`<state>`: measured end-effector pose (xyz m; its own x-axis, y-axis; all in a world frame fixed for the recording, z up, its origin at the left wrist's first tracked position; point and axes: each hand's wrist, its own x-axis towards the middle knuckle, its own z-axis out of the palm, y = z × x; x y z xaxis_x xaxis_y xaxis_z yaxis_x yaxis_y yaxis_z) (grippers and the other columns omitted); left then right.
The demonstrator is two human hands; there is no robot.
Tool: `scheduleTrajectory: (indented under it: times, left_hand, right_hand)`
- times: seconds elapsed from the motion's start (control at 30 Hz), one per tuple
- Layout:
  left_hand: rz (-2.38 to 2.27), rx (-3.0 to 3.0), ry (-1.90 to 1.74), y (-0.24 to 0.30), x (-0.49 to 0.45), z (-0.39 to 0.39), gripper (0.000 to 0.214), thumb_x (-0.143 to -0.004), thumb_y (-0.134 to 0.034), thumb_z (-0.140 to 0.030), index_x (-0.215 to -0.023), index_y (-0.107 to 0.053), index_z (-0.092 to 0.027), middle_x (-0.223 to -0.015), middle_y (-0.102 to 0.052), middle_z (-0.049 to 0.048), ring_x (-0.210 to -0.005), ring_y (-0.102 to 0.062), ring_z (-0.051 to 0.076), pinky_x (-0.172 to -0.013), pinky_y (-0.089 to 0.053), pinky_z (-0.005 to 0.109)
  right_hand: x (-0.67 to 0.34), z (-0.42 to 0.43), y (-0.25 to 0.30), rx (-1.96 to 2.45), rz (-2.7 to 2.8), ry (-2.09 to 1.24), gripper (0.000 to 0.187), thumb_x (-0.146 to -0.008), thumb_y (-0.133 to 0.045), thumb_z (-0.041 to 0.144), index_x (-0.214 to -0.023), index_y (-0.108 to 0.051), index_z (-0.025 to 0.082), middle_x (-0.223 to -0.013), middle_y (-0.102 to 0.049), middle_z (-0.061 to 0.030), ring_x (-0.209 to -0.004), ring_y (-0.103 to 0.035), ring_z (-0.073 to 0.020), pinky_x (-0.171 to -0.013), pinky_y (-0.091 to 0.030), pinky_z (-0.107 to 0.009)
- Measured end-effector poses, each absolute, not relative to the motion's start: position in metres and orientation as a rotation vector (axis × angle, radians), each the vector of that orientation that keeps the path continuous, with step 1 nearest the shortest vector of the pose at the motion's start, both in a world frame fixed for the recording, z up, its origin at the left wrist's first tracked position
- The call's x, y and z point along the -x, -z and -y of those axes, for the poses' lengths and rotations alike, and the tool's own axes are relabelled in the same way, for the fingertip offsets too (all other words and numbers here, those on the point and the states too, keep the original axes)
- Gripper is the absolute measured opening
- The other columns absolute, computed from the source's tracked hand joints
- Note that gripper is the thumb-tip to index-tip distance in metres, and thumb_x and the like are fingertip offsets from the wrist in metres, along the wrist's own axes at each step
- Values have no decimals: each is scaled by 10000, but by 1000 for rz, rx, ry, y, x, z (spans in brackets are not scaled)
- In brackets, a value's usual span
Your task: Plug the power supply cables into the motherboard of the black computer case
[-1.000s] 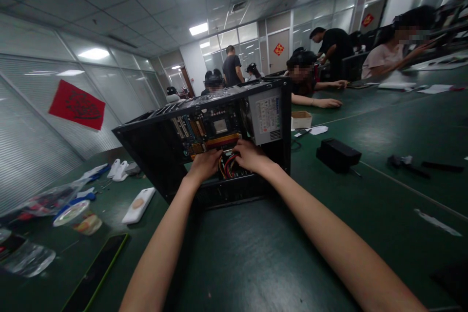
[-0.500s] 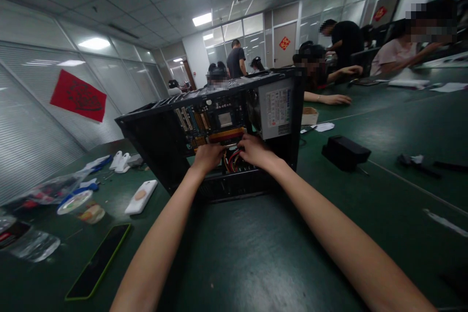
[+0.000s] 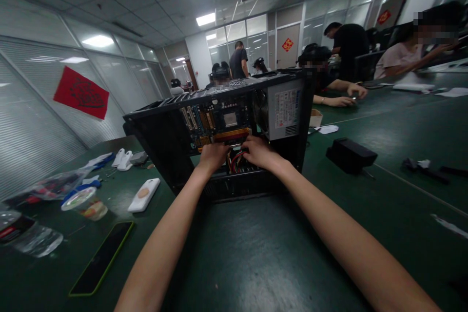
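Observation:
An open black computer case (image 3: 161, 141) lies on its side on the green table (image 3: 256, 253), showing a motherboard (image 3: 219, 124) and a grey power supply (image 3: 285, 109). Both my hands reach inside it. My left hand (image 3: 212, 155) is closed, fingers curled at the lower edge of the motherboard. My right hand (image 3: 258, 151) is closed too, right next to a bundle of red, yellow and black cables (image 3: 237, 160). What each hand grips is hidden by the fingers.
Left of the case lie a white phone (image 3: 144, 195), a phone with a green rim (image 3: 102, 258), a plastic cup (image 3: 82, 202) and a water bottle (image 3: 29, 239). A black box (image 3: 350, 154) sits to the right. Several other people work at the tables behind.
The view has shifted slightly, so the case and hands sit a little further right and higher. Both hands have stayed inside the case at the cables.

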<state>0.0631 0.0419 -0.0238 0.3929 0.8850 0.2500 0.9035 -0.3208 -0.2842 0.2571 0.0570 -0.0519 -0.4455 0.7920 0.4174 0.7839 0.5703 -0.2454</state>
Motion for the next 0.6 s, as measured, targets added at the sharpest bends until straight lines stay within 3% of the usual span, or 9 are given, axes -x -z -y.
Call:
scheduleTrajectory:
  times: [0.2,0.4,0.5,0.6]
  left_hand:
    - [1594,2289,151,26,-63,-48,315,-994,-491,-315,-1145,-760,-255,-1103,-763,90,-1021,-712,305,-781,-520,366]
    - [1626,2253,213,30,-61,-51,290,-973,-528,-360,-1141,-734,-245,-1047,-767,94,-977,-717,302,-764,-516,355]
    - [1725,2237,307,33,-60,-49,305,-948,-557,-371,-1188,-690,-235,-1020,-763,91,-959,-716,290,-783,-523,353]
    - [1847,2269,373,36,-57,-47,313,-960,-510,-425,-1101,-742,-270,-1013,-767,81,-967,-717,291,-805,-533,365]
  right_hand:
    - [-257,-57,53,1251,2372,-7,237,-894,-628,178,-1089,-759,145,-1098,-654,-112,-1022,-638,-225,-884,-463,-283]
    - [-262,-54,53,1242,2454,76,160,-909,-631,214,-975,-767,162,-1051,-656,-99,-962,-639,-229,-796,-454,-294]
    - [-263,-54,55,1260,2440,101,165,-910,-630,193,-1005,-760,158,-1070,-643,-99,-989,-634,-226,-826,-453,-291]
    - [-262,-55,57,1306,2411,94,174,-908,-633,186,-1032,-751,152,-1082,-634,-105,-1009,-632,-228,-840,-458,-289]
